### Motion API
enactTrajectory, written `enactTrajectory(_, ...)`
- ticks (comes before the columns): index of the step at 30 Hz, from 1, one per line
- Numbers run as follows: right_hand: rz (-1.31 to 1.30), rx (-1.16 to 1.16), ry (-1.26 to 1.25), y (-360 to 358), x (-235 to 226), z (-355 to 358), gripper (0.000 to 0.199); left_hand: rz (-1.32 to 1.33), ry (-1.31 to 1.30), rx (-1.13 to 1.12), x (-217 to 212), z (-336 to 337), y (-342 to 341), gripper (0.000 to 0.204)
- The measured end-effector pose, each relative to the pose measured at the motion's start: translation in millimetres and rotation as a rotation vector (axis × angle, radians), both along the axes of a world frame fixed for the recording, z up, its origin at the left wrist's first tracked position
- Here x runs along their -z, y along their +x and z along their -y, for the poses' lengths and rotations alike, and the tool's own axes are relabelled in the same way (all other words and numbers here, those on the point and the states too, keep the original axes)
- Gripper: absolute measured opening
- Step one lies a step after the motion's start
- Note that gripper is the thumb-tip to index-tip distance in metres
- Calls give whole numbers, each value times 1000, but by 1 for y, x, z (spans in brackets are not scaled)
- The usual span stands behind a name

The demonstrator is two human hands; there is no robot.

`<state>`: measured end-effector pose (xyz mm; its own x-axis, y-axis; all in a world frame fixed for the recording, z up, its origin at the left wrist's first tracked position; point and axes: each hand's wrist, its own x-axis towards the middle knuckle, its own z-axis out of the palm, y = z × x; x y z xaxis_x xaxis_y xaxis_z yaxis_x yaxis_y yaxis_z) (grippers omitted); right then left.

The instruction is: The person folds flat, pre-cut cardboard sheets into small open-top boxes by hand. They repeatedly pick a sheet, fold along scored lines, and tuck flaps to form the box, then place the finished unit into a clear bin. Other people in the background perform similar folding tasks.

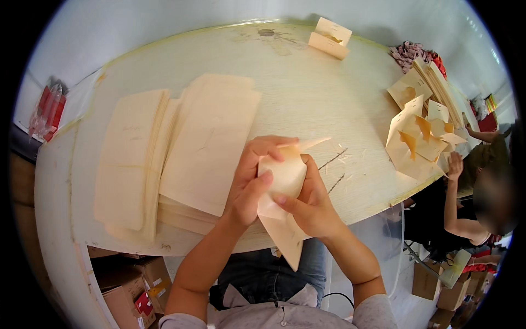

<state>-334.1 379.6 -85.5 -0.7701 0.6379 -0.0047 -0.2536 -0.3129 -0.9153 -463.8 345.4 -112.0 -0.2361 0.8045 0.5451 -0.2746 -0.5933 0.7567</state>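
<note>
Between my two hands is a cream card sheet [285,174], bent and partly folded, raised over the front of the table. My left hand [251,178] grips its left side, fingers curled over the top and thumb on the face. On the other side my right hand [313,205] pinches it with the thumb pressed on the lower part. A pointed flap hangs down below the hands, and another corner sticks out to the upper right. Left of my hands lie flat cream sheets [213,137] in a fanned pile, beside a thicker stack [129,159].
A folded cream card piece [330,38] stands at the table's back edge. At the right are several folded cards [419,140] by another person's hand [455,165]. Two dark lines and small scraps [345,156] mark the table [307,93]. Cardboard boxes [123,299] sit below left.
</note>
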Motion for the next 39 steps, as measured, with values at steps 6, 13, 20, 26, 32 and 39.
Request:
enactTrajectory(6, -116, -13, -315, 8, -12, -6, 59, -301, 182, 35, -3, -10, 1, 92)
enactTrajectory(13, -57, 20, -327, 20, -23, -5, 57, -640, 166, -168, -7, -6, 4, 85)
enactTrajectory(20, 46, -129, 2, 37, -44, -6, 37, 218, 97, 117, 1, 0, 3, 73)
enactTrajectory(26, 187, 140, 1008, 45, -58, -19, 36, 883, -147, 445, 17, -6, -22, 72)
enactTrajectory(32, 527, 105, 1526, 25, -41, -8, 45, 677, -41, 360, 20, -4, -14, 75)
enactTrajectory(39, 721, 25, 1530, 16, -40, -6, 43, 562, -102, 353, 12, -6, -10, 77)
